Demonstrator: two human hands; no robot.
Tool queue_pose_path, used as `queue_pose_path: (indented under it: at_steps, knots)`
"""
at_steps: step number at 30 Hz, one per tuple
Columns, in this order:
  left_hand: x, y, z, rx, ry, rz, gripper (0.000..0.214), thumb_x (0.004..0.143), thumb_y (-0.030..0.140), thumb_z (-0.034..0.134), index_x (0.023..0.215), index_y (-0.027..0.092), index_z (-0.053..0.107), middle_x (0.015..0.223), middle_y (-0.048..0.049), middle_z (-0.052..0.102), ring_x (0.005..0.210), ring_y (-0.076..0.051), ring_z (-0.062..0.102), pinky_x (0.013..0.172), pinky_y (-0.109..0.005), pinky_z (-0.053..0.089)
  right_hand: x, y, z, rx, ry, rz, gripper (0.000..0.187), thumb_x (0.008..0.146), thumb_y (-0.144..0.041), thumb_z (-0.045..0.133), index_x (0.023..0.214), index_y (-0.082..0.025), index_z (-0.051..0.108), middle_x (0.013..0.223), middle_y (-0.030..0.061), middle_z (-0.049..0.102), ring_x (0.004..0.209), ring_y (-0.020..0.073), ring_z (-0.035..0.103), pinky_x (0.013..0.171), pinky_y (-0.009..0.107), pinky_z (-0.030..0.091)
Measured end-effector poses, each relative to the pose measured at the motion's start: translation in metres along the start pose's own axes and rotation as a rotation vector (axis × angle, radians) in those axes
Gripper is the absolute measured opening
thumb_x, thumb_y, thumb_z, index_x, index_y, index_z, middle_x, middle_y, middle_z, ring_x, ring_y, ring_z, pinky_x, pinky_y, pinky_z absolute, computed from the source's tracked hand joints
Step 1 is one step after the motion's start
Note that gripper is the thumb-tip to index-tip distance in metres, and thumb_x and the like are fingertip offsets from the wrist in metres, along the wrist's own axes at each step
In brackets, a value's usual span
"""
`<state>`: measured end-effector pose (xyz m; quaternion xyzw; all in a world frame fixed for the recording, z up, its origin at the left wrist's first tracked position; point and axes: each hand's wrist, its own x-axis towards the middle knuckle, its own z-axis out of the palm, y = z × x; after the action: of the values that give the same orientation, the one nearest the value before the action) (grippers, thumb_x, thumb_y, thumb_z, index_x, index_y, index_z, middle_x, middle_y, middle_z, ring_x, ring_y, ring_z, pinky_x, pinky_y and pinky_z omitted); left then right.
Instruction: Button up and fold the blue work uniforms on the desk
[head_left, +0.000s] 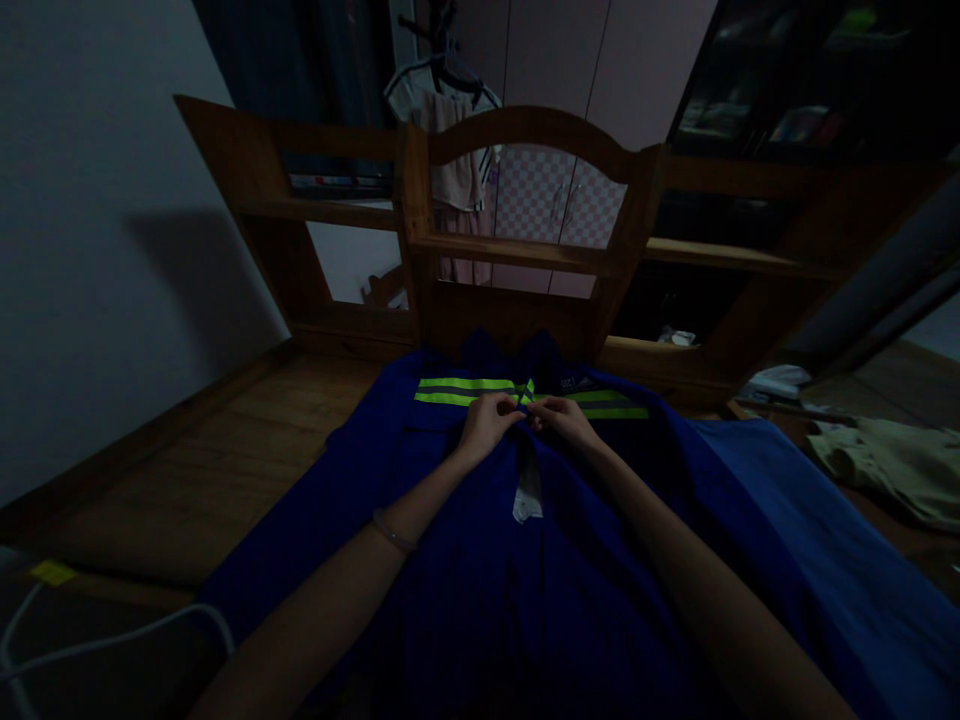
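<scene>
A dark blue work jacket (450, 520) with yellow-green reflective strips (465, 391) across its chest lies spread out, its collar pointing away from me. My left hand (489, 420) pinches the jacket's front edge near the chest strip. Right beside it, my right hand (564, 420) pinches the opposite front edge, fingertips almost meeting the left ones. Whatever fastening sits between the fingers is too small and dark to make out. Below the hands the front gapes, and a pale grey patch (528, 500) shows through. A thin bracelet circles my left wrist.
Behind the jacket stands a wooden headboard (517, 250) with shelves. Blue cloth (772, 480) lies to the right, with a folded pale garment (885, 465) farther over. A white cable (112, 640) loops at the lower left. Clothes (450, 140) hang beyond the headboard.
</scene>
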<state>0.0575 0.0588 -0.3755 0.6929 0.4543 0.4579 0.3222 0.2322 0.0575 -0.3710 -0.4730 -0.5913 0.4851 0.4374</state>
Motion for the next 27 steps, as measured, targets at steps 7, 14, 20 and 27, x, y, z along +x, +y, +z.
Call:
queue_pose_path:
  at_steps: [7,14,20,27]
  knots:
    - [0.0,0.002,-0.002,0.068,-0.008,0.027,0.008,0.071,0.025,0.067,0.074,0.018,0.067,0.073,-0.0024,0.068,0.069,-0.017,0.063,0.062,-0.024,0.043,-0.004,-0.005,0.002,-0.116,0.081,-0.057,0.036,0.073,-0.052,0.06,0.074,-0.016,0.058,0.062,0.0015,0.062,0.053,0.0132,0.057,0.054,0.026,0.046]
    - [0.004,0.0,-0.002,0.026,-0.049,-0.057,0.011,0.071,0.028,0.063,0.076,0.018,0.061,0.052,0.0046,0.058,0.048,-0.011,0.053,0.05,-0.02,0.034,-0.066,-0.073,0.014,-0.675,0.242,-0.352,0.013,0.084,-0.034,0.053,0.087,-0.022,0.058,0.088,0.006,0.064,0.08,0.0195,0.06,0.069,0.03,0.043]
    - [0.005,-0.004,-0.003,-0.023,-0.136,-0.093,0.016,0.073,0.032,0.06,0.08,0.017,0.058,0.05,0.0061,0.056,0.041,-0.009,0.051,0.047,-0.018,0.033,-0.167,-0.08,0.078,-1.405,0.224,-0.123,0.016,0.087,-0.037,0.052,0.092,-0.022,0.052,0.083,0.007,0.061,0.065,0.0195,0.061,0.05,0.028,0.033]
    - [0.005,-0.01,-0.003,-0.019,-0.182,-0.071,0.019,0.076,0.033,0.057,0.085,0.017,0.057,0.047,0.0064,0.054,0.041,-0.01,0.052,0.047,-0.018,0.034,-0.16,-0.053,0.073,-1.556,0.233,0.071,0.016,0.087,-0.006,0.04,0.09,-0.016,0.052,0.084,0.0089,0.062,0.07,0.0198,0.064,0.053,0.026,0.033]
